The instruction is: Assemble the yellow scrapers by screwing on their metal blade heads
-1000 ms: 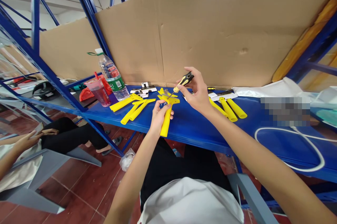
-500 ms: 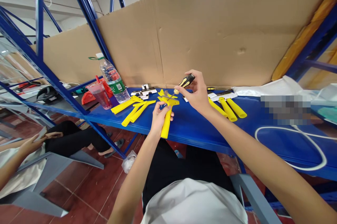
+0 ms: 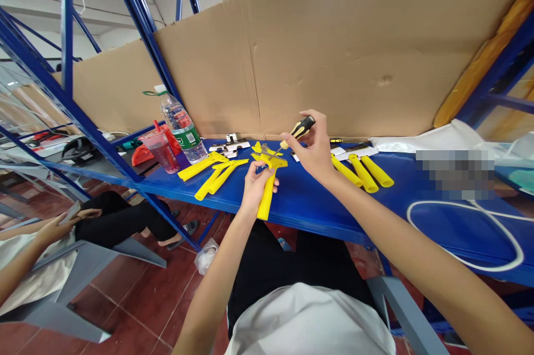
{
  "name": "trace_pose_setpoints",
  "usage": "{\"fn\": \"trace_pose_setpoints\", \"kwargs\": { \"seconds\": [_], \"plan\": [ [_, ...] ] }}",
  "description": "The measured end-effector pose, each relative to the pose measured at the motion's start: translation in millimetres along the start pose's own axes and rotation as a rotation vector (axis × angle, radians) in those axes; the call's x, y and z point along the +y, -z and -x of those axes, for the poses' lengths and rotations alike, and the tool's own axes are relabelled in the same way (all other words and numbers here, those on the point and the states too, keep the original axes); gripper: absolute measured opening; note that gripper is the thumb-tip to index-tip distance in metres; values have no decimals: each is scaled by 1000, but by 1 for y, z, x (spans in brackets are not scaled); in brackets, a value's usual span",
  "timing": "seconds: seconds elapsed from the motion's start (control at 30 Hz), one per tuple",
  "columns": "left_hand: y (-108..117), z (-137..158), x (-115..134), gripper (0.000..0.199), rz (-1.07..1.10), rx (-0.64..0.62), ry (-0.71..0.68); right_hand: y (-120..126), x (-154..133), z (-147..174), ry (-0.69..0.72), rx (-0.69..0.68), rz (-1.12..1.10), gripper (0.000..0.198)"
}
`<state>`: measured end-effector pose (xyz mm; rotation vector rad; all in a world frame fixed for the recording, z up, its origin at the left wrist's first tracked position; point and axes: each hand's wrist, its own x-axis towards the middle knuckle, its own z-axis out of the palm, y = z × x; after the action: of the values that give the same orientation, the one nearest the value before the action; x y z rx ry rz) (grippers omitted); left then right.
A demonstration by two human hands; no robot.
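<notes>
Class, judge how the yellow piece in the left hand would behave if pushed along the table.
The yellow piece is probably stiff: its handle juts straight past the left hand. The rounded handle might roll, but the flared head would likely stop it.

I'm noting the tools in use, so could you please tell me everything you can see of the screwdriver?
The screwdriver has a black and pale-yellow handle, apparently plastic, and a slim shaft that looks like metal. The right hand holds it by the handle above the blue table. It slants, butt up and to the right, shaft down toward the head of the yellow piece; its tip is too small to tell whether it touches.
</notes>
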<state>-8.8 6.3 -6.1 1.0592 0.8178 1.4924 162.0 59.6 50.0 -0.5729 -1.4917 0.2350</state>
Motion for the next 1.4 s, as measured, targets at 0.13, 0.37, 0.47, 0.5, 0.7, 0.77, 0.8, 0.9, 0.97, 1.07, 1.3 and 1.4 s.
{"fn": "trace_pose_setpoints", "kwargs": {
  "seconds": [0.13,0.37,0.47,0.5,0.7,0.77,0.8,0.9,0.97,1.07,1.3,1.4],
  "plan": [
    [-1,-1,1,59,19,3,7,1,-1,4,56,-101,-28,60],
    [0,-2,0,58,64,24,12,3,-4,6,45,-225,-139,68],
    [1,-2,1,59,116,45,25,-1,-3,7,-12,-201,-174,67],
    [1,-2,1,60,135,55,26,-3,-2,7,-26,-181,-184,67],
    [16,-7,13,61,186,177,-72,-5,16,0,-160,21,-177,69],
    [26,-10,23,60,205,204,-113,-5,27,-1,-214,67,-177,70],
    [32,-12,28,59,214,212,-133,-5,32,-1,-237,73,-182,70],
    [46,-13,44,56,243,211,-184,-8,45,5,-295,39,-184,66],
    [51,-12,52,55,264,190,-210,-12,49,12,-323,-7,-160,63],
    [53,-9,60,52,295,156,-242,-16,49,22,-344,-91,-123,58],
    [51,-6,59,53,304,133,-242,-19,48,34,-321,-227,-125,49],
    [51,-8,56,54,297,137,-221,-20,51,36,-308,-251,-109,46]
  ]
}}
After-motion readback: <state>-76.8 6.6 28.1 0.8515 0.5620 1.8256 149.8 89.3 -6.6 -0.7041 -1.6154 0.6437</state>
